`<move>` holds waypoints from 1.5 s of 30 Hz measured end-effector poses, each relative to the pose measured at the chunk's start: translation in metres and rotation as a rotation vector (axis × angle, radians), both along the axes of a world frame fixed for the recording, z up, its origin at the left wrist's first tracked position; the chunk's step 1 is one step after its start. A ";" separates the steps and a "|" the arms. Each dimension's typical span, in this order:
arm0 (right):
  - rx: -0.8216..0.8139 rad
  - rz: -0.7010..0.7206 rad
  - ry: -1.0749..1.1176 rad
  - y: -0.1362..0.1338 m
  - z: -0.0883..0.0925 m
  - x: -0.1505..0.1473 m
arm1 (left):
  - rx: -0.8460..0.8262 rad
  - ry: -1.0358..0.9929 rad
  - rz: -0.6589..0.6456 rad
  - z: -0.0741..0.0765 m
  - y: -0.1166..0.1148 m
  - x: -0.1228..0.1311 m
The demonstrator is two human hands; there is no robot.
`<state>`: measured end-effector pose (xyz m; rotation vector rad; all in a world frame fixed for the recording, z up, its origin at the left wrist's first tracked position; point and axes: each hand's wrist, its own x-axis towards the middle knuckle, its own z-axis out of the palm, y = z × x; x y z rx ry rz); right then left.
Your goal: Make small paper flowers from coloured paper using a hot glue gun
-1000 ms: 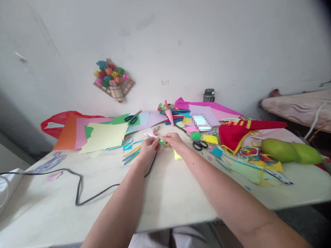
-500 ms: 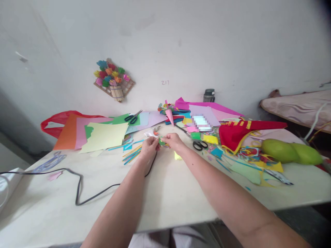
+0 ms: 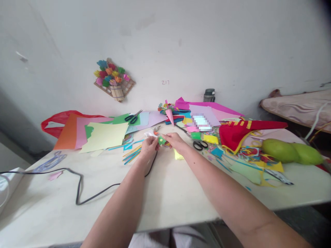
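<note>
Both my arms reach out over a white table (image 3: 165,193). My left hand (image 3: 149,146) and my right hand (image 3: 175,140) meet near the table's middle, each pinching a small green paper piece (image 3: 162,140) held between them. A yellow scrap (image 3: 178,155) lies under my right wrist. A black cord (image 3: 85,186) runs from the left edge toward my left wrist. Thin coloured paper strips (image 3: 131,155) lie just left of my left hand.
Coloured paper sheets (image 3: 103,135) and scissors (image 3: 133,117) lie at the back left, more paper, black-handled scissors (image 3: 199,145) and red cloth (image 3: 238,132) at the right. Two green gourds (image 3: 292,151) sit far right. A paper-flower craft (image 3: 113,81) hangs on the wall.
The green piece has turned slightly between my fingers and shows more of its face. My hands and arms stay almost in place.
</note>
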<state>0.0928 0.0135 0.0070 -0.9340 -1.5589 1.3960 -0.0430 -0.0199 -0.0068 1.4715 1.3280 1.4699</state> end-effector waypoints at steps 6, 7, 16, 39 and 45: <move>-0.019 -0.053 -0.025 0.000 -0.001 -0.002 | 0.001 0.021 -0.006 0.003 -0.003 0.001; -0.023 -0.063 -0.012 0.000 -0.001 -0.002 | -0.003 0.018 -0.015 0.004 -0.004 0.002; -0.086 -0.001 0.075 -0.004 0.003 -0.002 | 0.011 0.018 -0.026 0.004 -0.004 0.003; -0.080 0.049 0.114 -0.004 0.006 0.001 | 0.092 0.183 0.035 0.006 -0.004 -0.001; -0.094 0.024 0.084 -0.004 0.006 0.000 | 0.073 0.223 0.059 0.004 -0.002 -0.001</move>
